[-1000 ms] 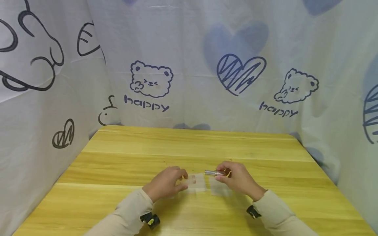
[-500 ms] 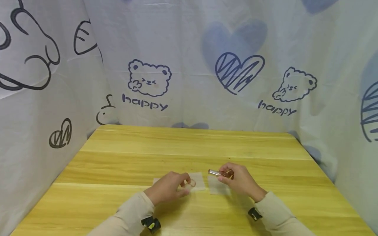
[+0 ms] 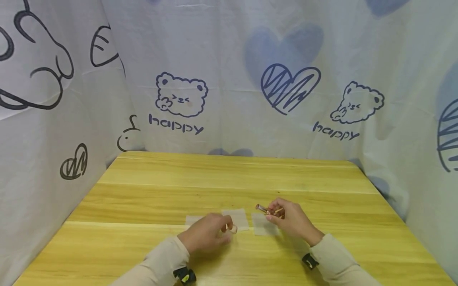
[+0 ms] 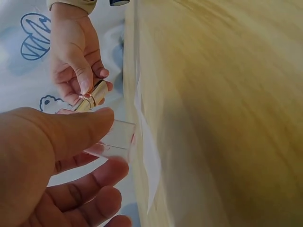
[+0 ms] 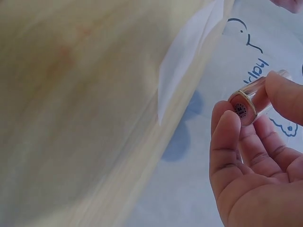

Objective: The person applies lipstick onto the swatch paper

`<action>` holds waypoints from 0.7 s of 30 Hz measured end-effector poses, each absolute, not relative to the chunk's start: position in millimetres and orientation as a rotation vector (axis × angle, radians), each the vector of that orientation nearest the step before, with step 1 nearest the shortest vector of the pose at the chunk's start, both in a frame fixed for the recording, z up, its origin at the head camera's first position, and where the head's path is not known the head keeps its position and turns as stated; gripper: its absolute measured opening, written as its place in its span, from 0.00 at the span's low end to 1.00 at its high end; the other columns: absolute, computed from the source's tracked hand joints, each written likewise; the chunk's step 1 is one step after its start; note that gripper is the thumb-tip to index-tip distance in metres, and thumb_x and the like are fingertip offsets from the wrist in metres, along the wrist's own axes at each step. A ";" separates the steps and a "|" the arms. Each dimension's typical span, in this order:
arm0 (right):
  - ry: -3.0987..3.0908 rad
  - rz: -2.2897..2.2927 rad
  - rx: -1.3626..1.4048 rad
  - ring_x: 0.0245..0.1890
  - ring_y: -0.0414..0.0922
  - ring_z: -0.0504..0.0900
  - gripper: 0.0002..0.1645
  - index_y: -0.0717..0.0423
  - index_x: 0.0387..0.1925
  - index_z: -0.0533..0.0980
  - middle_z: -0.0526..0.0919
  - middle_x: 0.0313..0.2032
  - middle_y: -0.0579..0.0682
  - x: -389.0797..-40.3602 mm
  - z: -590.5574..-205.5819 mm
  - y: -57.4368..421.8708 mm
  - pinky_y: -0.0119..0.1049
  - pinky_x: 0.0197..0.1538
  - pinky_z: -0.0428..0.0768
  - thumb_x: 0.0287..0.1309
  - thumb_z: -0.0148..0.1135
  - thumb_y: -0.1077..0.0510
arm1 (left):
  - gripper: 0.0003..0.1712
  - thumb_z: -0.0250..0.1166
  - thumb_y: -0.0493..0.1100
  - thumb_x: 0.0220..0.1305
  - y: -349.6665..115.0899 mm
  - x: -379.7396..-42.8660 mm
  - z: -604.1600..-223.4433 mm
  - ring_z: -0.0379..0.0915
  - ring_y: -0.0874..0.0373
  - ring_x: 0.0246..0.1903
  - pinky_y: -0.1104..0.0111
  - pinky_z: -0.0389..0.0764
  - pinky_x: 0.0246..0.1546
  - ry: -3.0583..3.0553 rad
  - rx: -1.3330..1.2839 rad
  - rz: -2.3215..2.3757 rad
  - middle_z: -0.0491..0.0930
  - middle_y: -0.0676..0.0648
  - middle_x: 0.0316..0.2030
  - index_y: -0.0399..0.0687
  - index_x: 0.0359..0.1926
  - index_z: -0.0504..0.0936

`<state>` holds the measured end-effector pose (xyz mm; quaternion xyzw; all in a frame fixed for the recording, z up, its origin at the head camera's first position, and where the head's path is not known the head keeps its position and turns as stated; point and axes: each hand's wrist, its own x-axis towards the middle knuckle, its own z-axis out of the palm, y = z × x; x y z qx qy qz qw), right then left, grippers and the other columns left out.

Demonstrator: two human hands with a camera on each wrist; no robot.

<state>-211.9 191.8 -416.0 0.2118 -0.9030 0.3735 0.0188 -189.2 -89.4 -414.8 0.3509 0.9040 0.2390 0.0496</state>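
My right hand (image 3: 291, 217) pinches a lipstick tube (image 3: 262, 208) between thumb and fingers, its shiny metallic end pointing up and to the left. In the right wrist view the rounded-square base of the lipstick (image 5: 243, 109) shows a dark printed label. Across from it, my left hand (image 3: 208, 233) grips a clear, pink-edged lipstick cap (image 4: 119, 139) by thumb and fingertips, the other fingers loosely curled. The cap and the tube are apart, both held over the table. Part of the tube is hidden behind the right fingers.
Thin white paper squares lie on the wooden table (image 3: 229, 174): one sheet (image 3: 239, 219) in the middle, another sheet (image 3: 262, 227) under the right hand, a third sheet (image 3: 192, 221) partly behind the left hand. A printed white curtain (image 3: 229, 79) encloses the table's back and sides.
The left hand has come slightly nearer the body with the cap, uncovering more of the paper. The right hand has shifted slightly right and turned the lipstick tube so its end tilts upward.
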 end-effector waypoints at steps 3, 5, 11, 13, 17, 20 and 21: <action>-2.807 1.170 0.647 0.33 0.42 0.81 0.09 0.57 0.39 0.77 0.82 0.35 0.47 -212.8 -417.4 192.4 0.31 0.35 0.80 0.57 0.68 0.61 | 0.09 0.68 0.41 0.60 -87.7 -188.8 -414.3 0.76 0.59 0.36 0.68 0.79 0.37 2.742 1.056 0.723 0.80 0.51 0.34 0.48 0.40 0.78; -2.815 1.172 0.639 0.33 0.42 0.81 0.10 0.57 0.40 0.77 0.82 0.35 0.46 -213.1 -418.1 192.6 0.31 0.36 0.80 0.58 0.68 0.60 | 0.09 0.68 0.40 0.59 -86.9 -188.4 -414.0 0.76 0.60 0.36 0.69 0.79 0.36 2.735 1.051 0.717 0.80 0.51 0.34 0.48 0.39 0.78; -2.829 1.188 0.598 0.33 0.41 0.81 0.11 0.58 0.42 0.77 0.82 0.36 0.47 -211.7 -419.3 191.1 0.31 0.37 0.81 0.58 0.68 0.61 | 0.11 0.71 0.43 0.57 -85.7 -186.5 -415.6 0.76 0.64 0.33 0.71 0.78 0.34 2.734 1.061 0.695 0.81 0.54 0.32 0.49 0.38 0.79; -2.829 1.186 0.592 0.33 0.41 0.81 0.11 0.59 0.42 0.77 0.81 0.36 0.47 -211.7 -419.2 191.2 0.31 0.37 0.81 0.57 0.68 0.62 | 0.11 0.72 0.43 0.55 -84.7 -187.1 -415.6 0.75 0.65 0.32 0.72 0.78 0.33 2.741 1.061 0.685 0.80 0.55 0.31 0.50 0.37 0.79; -2.818 1.194 0.621 0.32 0.42 0.82 0.12 0.60 0.41 0.77 0.81 0.36 0.49 -211.2 -419.1 191.7 0.32 0.36 0.81 0.57 0.69 0.61 | 0.12 0.74 0.44 0.53 -83.1 -187.7 -416.5 0.74 0.66 0.30 0.72 0.77 0.32 2.748 1.054 0.653 0.79 0.57 0.29 0.51 0.36 0.79; -2.804 1.197 0.644 0.32 0.42 0.82 0.12 0.61 0.41 0.77 0.81 0.36 0.49 -210.2 -419.1 191.5 0.33 0.36 0.82 0.57 0.69 0.61 | 0.13 0.75 0.44 0.52 -83.0 -187.3 -417.6 0.74 0.66 0.30 0.72 0.77 0.31 2.747 1.048 0.646 0.79 0.57 0.28 0.51 0.35 0.78; -2.801 1.199 0.650 0.32 0.42 0.82 0.12 0.61 0.41 0.77 0.81 0.36 0.49 -209.8 -419.3 191.3 0.33 0.35 0.82 0.57 0.68 0.61 | 0.14 0.75 0.44 0.51 -83.1 -187.1 -417.9 0.74 0.66 0.30 0.72 0.76 0.31 2.745 1.044 0.647 0.78 0.58 0.28 0.51 0.35 0.78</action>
